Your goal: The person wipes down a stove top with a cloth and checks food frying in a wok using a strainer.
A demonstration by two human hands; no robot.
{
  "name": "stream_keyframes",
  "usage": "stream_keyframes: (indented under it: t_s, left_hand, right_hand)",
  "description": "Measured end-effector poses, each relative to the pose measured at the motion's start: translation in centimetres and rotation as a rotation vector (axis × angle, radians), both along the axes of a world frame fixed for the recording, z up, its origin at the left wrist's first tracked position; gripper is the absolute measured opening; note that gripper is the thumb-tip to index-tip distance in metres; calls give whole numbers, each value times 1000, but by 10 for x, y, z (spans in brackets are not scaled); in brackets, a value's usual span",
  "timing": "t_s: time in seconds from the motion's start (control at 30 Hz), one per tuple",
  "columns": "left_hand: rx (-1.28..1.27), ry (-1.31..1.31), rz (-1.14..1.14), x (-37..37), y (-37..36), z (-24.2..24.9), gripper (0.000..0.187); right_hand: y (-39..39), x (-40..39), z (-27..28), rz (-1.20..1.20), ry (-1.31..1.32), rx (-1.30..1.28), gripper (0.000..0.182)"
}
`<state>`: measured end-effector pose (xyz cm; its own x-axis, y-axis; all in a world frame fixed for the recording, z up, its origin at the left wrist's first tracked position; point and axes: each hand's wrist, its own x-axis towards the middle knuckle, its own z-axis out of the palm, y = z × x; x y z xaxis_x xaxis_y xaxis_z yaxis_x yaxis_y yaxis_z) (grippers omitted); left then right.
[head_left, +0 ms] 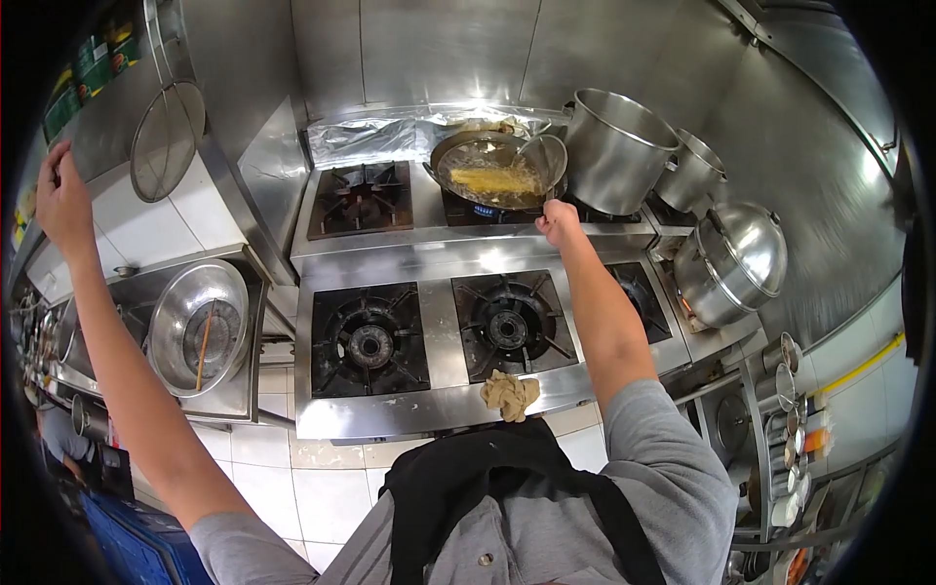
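A wok (458,200) of bubbling oil sits on a lit back burner, with yellow food (495,181) frying in it. My right hand (559,222) is closed round the handle of a round strainer (542,161), whose head is over the right side of the wok. At the far left my left hand (64,200) is raised, fingers curled, left of a large hanging mesh skimmer (168,141) and apart from it. Whether it holds anything is hard to see.
Tall steel pots (619,151) and a lidded pot (733,263) stand right of the wok. Unlit burners (370,341) lie in front, with a crumpled cloth (509,394) on the stove's front edge. A metal bowl (175,322) holding a stick is at the left.
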<state>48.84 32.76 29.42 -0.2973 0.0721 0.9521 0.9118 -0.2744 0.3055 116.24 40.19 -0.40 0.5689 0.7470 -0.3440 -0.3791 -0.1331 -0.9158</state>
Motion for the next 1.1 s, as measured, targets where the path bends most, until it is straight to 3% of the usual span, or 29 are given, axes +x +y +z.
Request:
stream_keyframes:
  t_s: [0.1, 0.2, 0.5, 0.73, 0.9, 1.0, 1.1]
  left_hand:
    - [33, -1, -31, 2, 1, -1, 25]
    - [63, 1, -28, 3, 3, -3, 24]
    - [60, -12, 40, -3, 12, -6, 25]
    - [70, 21, 82, -6, 15, -8, 27]
    - [67, -16, 71, -5, 17, -9, 26]
    - [54, -13, 63, -19, 25, -10, 27]
    - [97, 45, 77, -25, 28, -11, 27]
  right_hand:
    - [-2, -13, 5, -26, 230, 107, 9]
    - [19, -2, -10, 6, 356, 39, 12]
    - [18, 0, -7, -4, 558, 218, 9]
    - [21, -1, 0, -102, 391, 141, 10]
    - [11, -9, 7, -63, 11, 12, 15]
    - [13, -14, 3, 12, 62, 35, 18]
    - [16, -22, 4, 13, 187, 47, 9]
